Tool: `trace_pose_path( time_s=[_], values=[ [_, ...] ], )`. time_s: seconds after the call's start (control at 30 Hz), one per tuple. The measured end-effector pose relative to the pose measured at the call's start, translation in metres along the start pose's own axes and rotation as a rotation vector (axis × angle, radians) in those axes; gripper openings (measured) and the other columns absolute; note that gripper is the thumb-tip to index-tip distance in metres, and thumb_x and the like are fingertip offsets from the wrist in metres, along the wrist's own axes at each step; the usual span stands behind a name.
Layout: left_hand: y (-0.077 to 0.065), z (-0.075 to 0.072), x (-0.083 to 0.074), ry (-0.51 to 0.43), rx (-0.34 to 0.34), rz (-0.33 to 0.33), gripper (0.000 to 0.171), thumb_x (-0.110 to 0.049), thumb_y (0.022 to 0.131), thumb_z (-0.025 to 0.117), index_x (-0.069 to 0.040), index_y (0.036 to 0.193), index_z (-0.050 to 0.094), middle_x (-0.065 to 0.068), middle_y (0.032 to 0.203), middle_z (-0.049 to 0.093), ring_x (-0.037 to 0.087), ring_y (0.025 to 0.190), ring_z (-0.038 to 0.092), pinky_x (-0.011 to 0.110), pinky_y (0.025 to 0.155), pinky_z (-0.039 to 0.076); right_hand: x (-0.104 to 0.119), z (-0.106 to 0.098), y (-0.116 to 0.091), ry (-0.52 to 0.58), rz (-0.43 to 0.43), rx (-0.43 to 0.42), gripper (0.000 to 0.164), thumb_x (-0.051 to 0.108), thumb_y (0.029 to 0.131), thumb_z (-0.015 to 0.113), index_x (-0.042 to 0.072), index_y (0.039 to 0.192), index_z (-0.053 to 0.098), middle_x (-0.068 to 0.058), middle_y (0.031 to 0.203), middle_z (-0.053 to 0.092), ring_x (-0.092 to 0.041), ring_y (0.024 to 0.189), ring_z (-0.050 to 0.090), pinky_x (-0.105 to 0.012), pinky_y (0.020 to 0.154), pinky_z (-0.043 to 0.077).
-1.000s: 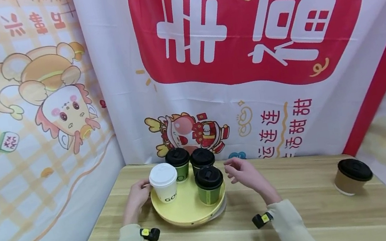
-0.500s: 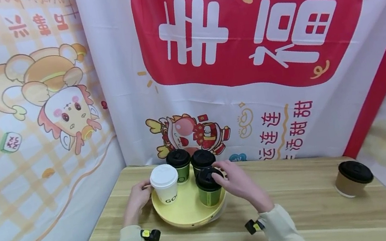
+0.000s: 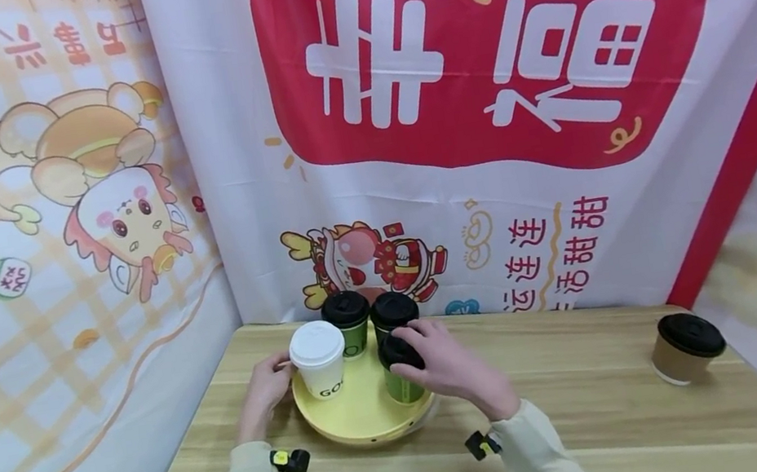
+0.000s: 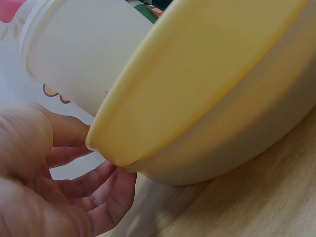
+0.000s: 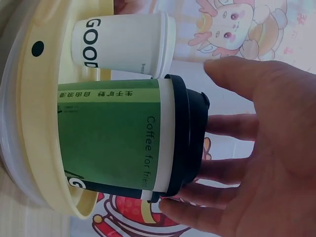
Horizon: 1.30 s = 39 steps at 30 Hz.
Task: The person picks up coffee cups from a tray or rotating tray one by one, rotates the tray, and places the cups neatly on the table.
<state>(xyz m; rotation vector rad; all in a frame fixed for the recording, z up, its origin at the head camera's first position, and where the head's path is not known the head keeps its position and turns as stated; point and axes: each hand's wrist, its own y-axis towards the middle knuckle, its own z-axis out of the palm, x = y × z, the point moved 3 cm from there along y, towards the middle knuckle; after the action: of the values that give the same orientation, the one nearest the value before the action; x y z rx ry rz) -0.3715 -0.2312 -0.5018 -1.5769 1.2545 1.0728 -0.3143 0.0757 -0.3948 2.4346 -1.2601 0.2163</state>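
Note:
A round yellow tray (image 3: 342, 427) holds several lidded paper coffee cups. My left hand (image 3: 272, 386) pinches its left rim, thumb at the edge and fingers curled below, as the left wrist view shows. Beside that hand stands a white cup (image 3: 320, 365) with a white lid. My right hand (image 3: 446, 361) reaches over the front green cup (image 5: 113, 138), its fingers spread around the black lid (image 5: 190, 138). In the right wrist view the thumb stands apart from the lid and the fingers extend behind it. Another green cup (image 3: 355, 340) and a dark-lidded cup (image 3: 393, 312) stand behind.
A brown cup (image 3: 683, 357) with a black lid stands alone at the right of the wooden table (image 3: 595, 383). Printed cloths hang close behind the tray (image 3: 248, 207) and along the left side (image 3: 142, 339).
My right hand has moved left from beside the tray to over the front green cup's lid, its fingers now around it. My left hand stays at the tray rim.

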Motion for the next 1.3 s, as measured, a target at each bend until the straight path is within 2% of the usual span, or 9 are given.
trace_pose_path(
  time_s=[0.33, 0.77, 0.93, 1.13, 1.3],
  values=[
    [-0.003, 0.001, 0.0, 0.0, 0.008, 0.018, 0.033, -0.01, 0.094, 0.049, -0.003, 0.125, 0.054, 0.026, 0.123, 0.053, 0.027, 0.096, 0.059, 0.032, 0.069, 0.055, 0.002, 0.007, 0.0, -0.071, 0.06, 0.058, 0.06, 0.05, 0.086, 0.057, 0.022, 0.137, 0.042, -0.02, 0.143, 0.033, -0.038, 0.125, 0.037, -0.053, 0.091, 0.043],
    [-0.004, -0.003, 0.006, 0.024, 0.003, -0.002, 0.034, -0.01, 0.094, 0.049, -0.003, 0.127, 0.052, 0.025, 0.123, 0.052, 0.029, 0.099, 0.057, 0.032, 0.072, 0.054, 0.006, 0.016, 0.001, -0.062, 0.112, 0.039, 0.06, 0.051, 0.085, 0.058, 0.026, 0.136, 0.041, -0.015, 0.14, 0.038, -0.034, 0.12, 0.042, -0.05, 0.089, 0.045],
    [-0.005, -0.004, 0.007, 0.036, 0.003, -0.001, 0.035, -0.009, 0.094, 0.049, -0.003, 0.128, 0.051, 0.026, 0.122, 0.051, 0.03, 0.099, 0.057, 0.032, 0.071, 0.054, 0.007, 0.017, 0.003, -0.053, 0.105, 0.035, 0.06, 0.053, 0.083, 0.06, 0.027, 0.135, 0.044, -0.013, 0.137, 0.041, -0.03, 0.118, 0.045, -0.047, 0.087, 0.047],
    [-0.005, -0.003, 0.004, 0.031, 0.015, -0.001, 0.036, -0.009, 0.094, 0.048, -0.002, 0.13, 0.049, 0.028, 0.125, 0.049, 0.032, 0.103, 0.056, 0.033, 0.072, 0.054, 0.007, 0.01, 0.003, -0.027, 0.068, 0.008, 0.058, 0.051, 0.082, 0.062, 0.025, 0.131, 0.048, -0.011, 0.133, 0.045, -0.027, 0.115, 0.047, -0.043, 0.088, 0.046],
    [-0.002, 0.001, 0.001, 0.024, 0.016, 0.014, 0.035, -0.009, 0.094, 0.048, -0.002, 0.129, 0.051, 0.027, 0.123, 0.051, 0.03, 0.1, 0.058, 0.032, 0.071, 0.054, 0.005, -0.003, 0.0, 0.019, 0.067, 0.004, 0.057, 0.049, 0.082, 0.063, 0.022, 0.131, 0.049, -0.013, 0.134, 0.045, -0.027, 0.115, 0.048, -0.044, 0.091, 0.045]
  ],
)
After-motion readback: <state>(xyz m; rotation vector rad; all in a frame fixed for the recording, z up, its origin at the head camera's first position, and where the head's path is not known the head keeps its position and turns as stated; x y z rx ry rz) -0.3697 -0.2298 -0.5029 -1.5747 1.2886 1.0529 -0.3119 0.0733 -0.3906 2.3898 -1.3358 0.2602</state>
